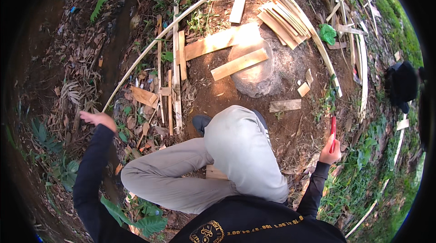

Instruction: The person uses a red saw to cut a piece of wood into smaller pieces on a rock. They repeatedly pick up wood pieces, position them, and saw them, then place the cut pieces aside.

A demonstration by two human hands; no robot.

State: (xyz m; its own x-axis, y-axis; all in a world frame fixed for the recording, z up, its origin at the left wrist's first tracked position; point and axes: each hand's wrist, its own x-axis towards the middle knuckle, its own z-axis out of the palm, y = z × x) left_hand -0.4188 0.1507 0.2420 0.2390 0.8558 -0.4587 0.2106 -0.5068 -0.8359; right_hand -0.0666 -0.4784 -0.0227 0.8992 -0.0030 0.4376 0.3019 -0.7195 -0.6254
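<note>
Right hand (330, 153) is closed around one slim red tool (334, 127), far end sticking out past the fist. Type unclear. Hold looks deliberate: fingers wrap the near part, probably to keep the far part free. It sits out to the right, just short of the near end of the right pole (313, 29).

Left hand (96, 119) is empty, fingers spread, out left over leaf litter near the left pole (159, 38). Likely just balance, since both arms are spread wide.

Middle, past the knees: one stump (254, 89), one short board (239, 64) across its top, left end overhanging. Flat top presumably makes it the work support. One wider board (211, 44) lies just beyond; can't tell if its right end rests on the stump.

Far right of stump: one fanned stack of slats (282, 20), several, overlap too tight to count. Piled within reach, I'd guess for convenience. One loose board (238, 5) lies left of it.

Right of stump: three small offcuts (303, 89), plus one greyish plank (285, 105) nearer. One green bag (327, 34) beyond the right pole.

Poles: two bordering the middle, one per side.
</note>
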